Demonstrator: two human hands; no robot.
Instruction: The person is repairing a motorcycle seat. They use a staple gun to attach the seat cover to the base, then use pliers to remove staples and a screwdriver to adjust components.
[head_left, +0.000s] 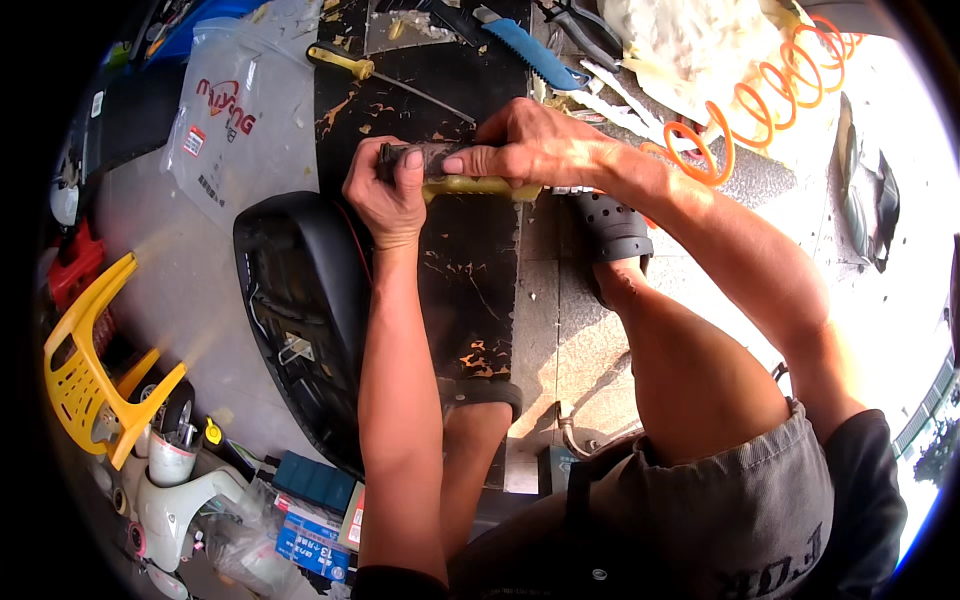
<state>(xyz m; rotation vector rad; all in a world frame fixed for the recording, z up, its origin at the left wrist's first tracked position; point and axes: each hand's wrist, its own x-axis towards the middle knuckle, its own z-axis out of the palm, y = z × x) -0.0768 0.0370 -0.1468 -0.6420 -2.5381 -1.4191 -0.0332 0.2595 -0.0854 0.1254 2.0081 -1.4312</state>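
Note:
Both hands meet over the black board. Between them is a long tool with a dark grey upper part and a yellow lower part; its exact kind is mostly hidden by fingers. My left hand is closed round its left end, thumb on top. My right hand grips it from the right, thumb pressed along the top. Just beyond the hands lies a screwdriver with a yellow handle. A black scooter seat, underside showing, rests left of my left forearm.
At the far edge are a blue-handled tool, pliers and cream foam. An orange coiled hose runs at right. Left are a clear plastic bag, a yellow plastic chair and boxes. My shoe stands beside the board.

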